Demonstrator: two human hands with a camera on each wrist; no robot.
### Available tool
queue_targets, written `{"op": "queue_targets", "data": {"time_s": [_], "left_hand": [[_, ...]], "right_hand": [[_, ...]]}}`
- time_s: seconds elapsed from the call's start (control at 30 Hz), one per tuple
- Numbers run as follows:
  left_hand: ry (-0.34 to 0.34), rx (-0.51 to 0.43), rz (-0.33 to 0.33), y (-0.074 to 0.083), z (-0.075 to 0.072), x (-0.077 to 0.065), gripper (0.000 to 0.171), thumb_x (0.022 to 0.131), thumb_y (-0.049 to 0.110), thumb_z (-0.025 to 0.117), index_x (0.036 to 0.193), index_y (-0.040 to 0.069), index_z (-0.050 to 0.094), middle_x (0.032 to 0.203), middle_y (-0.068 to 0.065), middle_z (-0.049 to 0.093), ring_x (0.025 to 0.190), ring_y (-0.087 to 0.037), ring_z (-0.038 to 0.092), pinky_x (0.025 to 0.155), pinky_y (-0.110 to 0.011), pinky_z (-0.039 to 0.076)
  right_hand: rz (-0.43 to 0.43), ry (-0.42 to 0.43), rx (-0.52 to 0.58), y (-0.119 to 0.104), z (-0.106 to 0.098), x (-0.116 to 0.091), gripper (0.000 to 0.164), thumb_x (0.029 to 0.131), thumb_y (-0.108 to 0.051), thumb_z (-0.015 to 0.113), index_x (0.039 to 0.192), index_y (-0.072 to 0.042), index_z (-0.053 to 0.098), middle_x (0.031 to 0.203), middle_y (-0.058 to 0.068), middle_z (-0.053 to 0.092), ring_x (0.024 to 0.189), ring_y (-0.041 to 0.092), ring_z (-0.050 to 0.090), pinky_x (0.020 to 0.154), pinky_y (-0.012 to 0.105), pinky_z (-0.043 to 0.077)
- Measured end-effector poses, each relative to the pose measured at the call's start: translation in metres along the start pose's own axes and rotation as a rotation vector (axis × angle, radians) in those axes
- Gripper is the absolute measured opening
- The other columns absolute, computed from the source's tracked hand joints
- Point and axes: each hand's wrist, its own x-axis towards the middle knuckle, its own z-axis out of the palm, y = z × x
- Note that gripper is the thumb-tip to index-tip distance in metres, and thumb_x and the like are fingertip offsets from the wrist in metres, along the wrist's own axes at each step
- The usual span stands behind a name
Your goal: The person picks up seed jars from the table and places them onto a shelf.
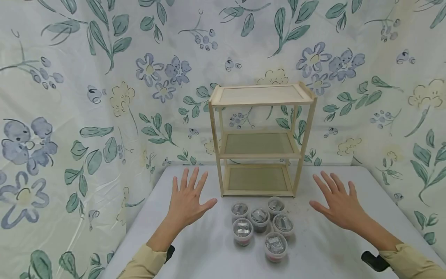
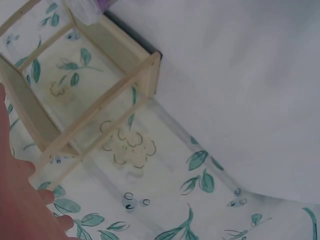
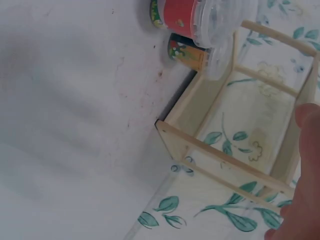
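Both hands are spread with fingers straight, and neither holds anything. In the head view my left hand is over the left part of the table, thumb towards a group of small lidded plastic tubs. On the other side my right hand is over the right part, its thumb also pointing inward. The several tubs stand close together between the hands, with clear lids and grey contents showing on top. The right wrist view shows a red label and an orange label on two of them. Behind the tubs stands a three-tier wooden shelf.
The white table reaches back to a floral cloth hung behind and to the left. Bare shelf boards sit between slim wooden posts. A dark wrist strap shows at the right sleeve.
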Motion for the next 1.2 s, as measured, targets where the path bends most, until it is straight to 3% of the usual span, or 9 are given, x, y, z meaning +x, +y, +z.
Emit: {"op": "queue_targets", "data": {"time_s": [0.17,0.37,0.67,0.97,1.2], "left_hand": [[0.009,-0.047,-0.007,0.001,0.001,0.000,0.085,0.090,0.061,0.057,0.156,0.015,0.030,0.160,-0.018,0.027,0.144,-0.045,0.025,0.109,-0.069,0.027],[0.042,-0.143,-0.018,0.003,0.000,0.001,0.082,0.093,0.054,0.059,0.155,0.011,0.029,0.153,-0.021,0.038,0.132,-0.044,0.043,0.094,-0.062,0.046],[0.098,-0.267,-0.028,0.007,-0.004,0.004,0.072,0.095,0.048,0.059,0.151,0.010,0.036,0.145,-0.017,0.048,0.125,-0.039,0.051,0.087,-0.058,0.051],[0.187,-0.356,-0.017,0.010,-0.008,0.008,0.063,0.094,0.039,0.064,0.146,0.009,0.045,0.133,-0.015,0.058,0.115,-0.035,0.059,0.080,-0.052,0.055],[0.187,-0.448,-0.063,0.011,-0.010,0.015,0.056,0.095,0.037,0.063,0.143,0.011,0.048,0.128,-0.012,0.060,0.113,-0.031,0.060,0.079,-0.051,0.055]], "right_hand": [[0.008,-0.017,0.040,-0.003,0.002,0.000,0.084,0.090,-0.047,0.065,0.154,-0.011,0.025,0.156,0.023,0.025,0.140,0.048,0.020,0.101,0.081,0.013],[-0.020,-0.050,0.156,-0.008,0.006,0.000,0.078,0.092,-0.046,0.064,0.150,-0.008,0.029,0.151,0.022,0.030,0.134,0.046,0.029,0.095,0.075,0.027],[-0.027,-0.116,0.261,-0.014,0.010,-0.002,0.080,0.092,-0.046,0.065,0.151,-0.007,0.027,0.147,0.026,0.037,0.129,0.050,0.038,0.087,0.073,0.038],[-0.023,-0.173,0.525,-0.020,0.017,-0.003,0.085,0.092,-0.042,0.067,0.151,0.002,0.024,0.143,0.030,0.039,0.126,0.050,0.043,0.094,0.067,0.043],[0.035,-0.232,0.714,-0.025,0.039,-0.008,0.084,0.093,-0.036,0.069,0.152,0.000,0.021,0.141,0.029,0.040,0.122,0.046,0.048,0.088,0.056,0.051]]}}
